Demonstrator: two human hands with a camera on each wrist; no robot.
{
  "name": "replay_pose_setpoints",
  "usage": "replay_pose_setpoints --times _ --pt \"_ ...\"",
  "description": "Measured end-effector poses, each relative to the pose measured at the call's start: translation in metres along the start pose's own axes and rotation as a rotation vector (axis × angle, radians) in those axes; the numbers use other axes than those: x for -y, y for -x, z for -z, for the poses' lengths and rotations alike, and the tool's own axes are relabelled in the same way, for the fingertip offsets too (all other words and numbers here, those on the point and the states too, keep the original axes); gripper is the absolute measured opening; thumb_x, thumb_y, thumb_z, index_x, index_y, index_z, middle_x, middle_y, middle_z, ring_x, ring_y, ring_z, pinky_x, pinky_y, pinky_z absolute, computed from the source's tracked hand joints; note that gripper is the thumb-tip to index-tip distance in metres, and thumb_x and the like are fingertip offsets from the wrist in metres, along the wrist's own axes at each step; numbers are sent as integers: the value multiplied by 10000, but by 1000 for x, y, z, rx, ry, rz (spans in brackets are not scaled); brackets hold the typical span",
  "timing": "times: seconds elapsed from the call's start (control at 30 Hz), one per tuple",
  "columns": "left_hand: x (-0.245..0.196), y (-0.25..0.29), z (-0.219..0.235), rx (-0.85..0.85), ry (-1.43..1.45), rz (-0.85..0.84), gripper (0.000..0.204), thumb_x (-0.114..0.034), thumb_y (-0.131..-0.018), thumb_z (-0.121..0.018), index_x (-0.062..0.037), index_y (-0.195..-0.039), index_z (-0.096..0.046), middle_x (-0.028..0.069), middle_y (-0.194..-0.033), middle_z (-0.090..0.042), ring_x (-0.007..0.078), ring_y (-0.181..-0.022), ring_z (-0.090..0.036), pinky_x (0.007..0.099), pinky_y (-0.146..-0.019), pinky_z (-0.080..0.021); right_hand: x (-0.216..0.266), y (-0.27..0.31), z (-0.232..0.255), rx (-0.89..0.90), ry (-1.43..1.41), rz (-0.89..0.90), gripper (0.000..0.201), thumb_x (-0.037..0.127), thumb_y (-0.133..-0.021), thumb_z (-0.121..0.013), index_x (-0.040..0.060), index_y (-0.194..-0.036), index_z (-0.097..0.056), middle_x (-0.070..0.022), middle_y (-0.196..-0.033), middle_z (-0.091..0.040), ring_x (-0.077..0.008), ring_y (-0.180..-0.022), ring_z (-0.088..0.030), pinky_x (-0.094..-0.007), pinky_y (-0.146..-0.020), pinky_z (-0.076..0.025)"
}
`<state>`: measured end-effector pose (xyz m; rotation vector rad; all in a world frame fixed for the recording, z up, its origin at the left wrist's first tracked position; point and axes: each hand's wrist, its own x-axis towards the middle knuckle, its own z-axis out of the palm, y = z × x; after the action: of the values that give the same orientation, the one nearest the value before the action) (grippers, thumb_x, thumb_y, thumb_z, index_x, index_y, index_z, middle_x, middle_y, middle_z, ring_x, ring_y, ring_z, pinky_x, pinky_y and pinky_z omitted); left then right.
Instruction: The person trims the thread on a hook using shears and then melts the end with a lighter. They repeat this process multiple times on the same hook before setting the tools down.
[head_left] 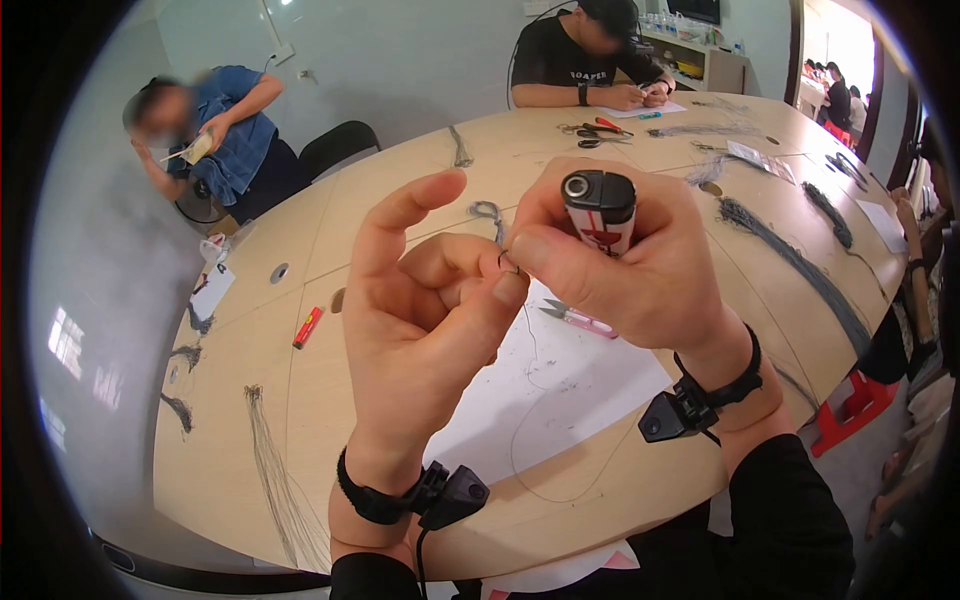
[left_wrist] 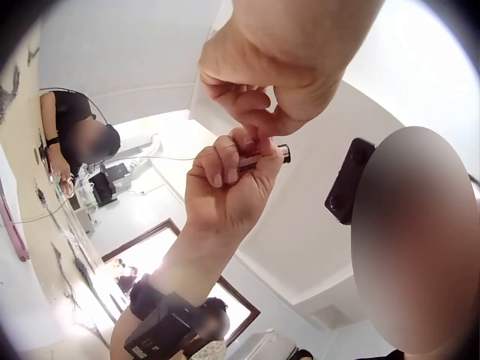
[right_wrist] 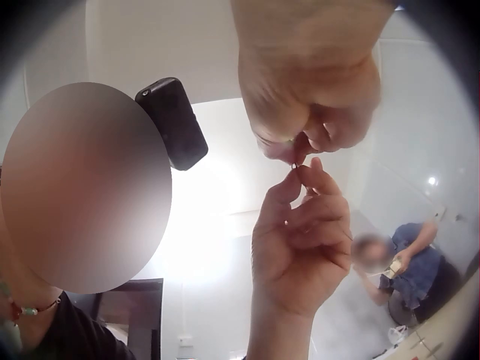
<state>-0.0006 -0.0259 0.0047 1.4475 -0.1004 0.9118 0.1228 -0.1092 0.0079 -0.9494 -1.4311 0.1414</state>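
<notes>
In the head view my left hand (head_left: 415, 310) pinches a small dark hook (head_left: 502, 259), like a fish hook, between thumb and index finger. A thin dark line (head_left: 514, 440) trails from there and loops over the white paper (head_left: 600, 385) below. My right hand (head_left: 650, 265) grips a lighter (head_left: 603, 210), black-topped with a white and red body, upright in its fingers. Its thumb and index fingertips meet the left fingertips at the hook. Both wrist views show the hands tip to tip; in the left wrist view the lighter (left_wrist: 285, 154) pokes out beside the right thumb.
Pink-handled thread snips (head_left: 585, 320) lie on the paper under the right hand. A red lighter (head_left: 308, 327) lies to the left. Bundles of dark line (head_left: 795, 270) and fine strands (head_left: 265, 450) are spread over the table. Two people (head_left: 590, 60) (head_left: 235, 130) are across it.
</notes>
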Motion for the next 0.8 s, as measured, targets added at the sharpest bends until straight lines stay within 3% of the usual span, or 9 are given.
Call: replay_pose_setpoints --times 0.1,0.17,0.37,0.5,0.57,0.7,0.8 --pt "1 0 0 12 -3 36 471 52 -700 -543 12 -1116 -326 59 -700 -554 39 -532 -482 144 -420 -364 -1 1 1 38 40 45 115 112 -730 -560 3 -724 -524 1 -588 -462 -39 -512 -379 -187 -447 -328" --pt "1 -1 1 23 60 75 458 42 -701 -546 13 -1110 -340 69 -717 -559 55 -564 -496 151 -426 -372 4 1 0 67 -3 -70 138 127 -737 -554 -5 -727 -513 -6 -586 -462 -42 -511 -383 -188 -448 -331" --pt "1 -1 2 11 84 87 442 28 -700 -562 13 -1094 -363 78 -740 -562 61 -576 -502 155 -434 -386 1 2 -2 43 -68 -124 82 92 -739 -526 21 -705 -502 10 -646 -486 -41 -559 -401 -181 -490 -322" --pt "1 -1 3 6 78 77 436 29 -697 -568 15 -1085 -369 73 -736 -555 57 -578 -500 149 -434 -387 1 1 -4 32 -130 -116 84 91 -741 -525 18 -707 -501 9 -651 -489 -42 -565 -403 -182 -494 -325" --pt "1 0 2 -38 48 53 415 38 -698 -566 16 -1067 -378 68 -732 -547 49 -570 -494 144 -431 -384 -6 1 -3 48 -44 -8 137 145 -752 -542 14 -739 -503 11 -575 -450 -44 -523 -379 -188 -460 -327" --pt "3 0 2 -39 36 -11 387 40 -700 -563 14 -1045 -389 67 -731 -543 45 -557 -487 143 -428 -382 -4 -2 -5 9 27 49 133 142 -750 -544 14 -752 -507 14 -573 -444 -46 -515 -367 -187 -457 -319" --pt "0 0 3 -64 58 13 370 39 -701 -565 13 -1029 -397 66 -732 -544 40 -547 -481 138 -428 -375 -1 -3 -2 -26 48 9 132 140 -742 -554 12 -744 -518 12 -572 -447 -48 -507 -358 -191 -449 -310"
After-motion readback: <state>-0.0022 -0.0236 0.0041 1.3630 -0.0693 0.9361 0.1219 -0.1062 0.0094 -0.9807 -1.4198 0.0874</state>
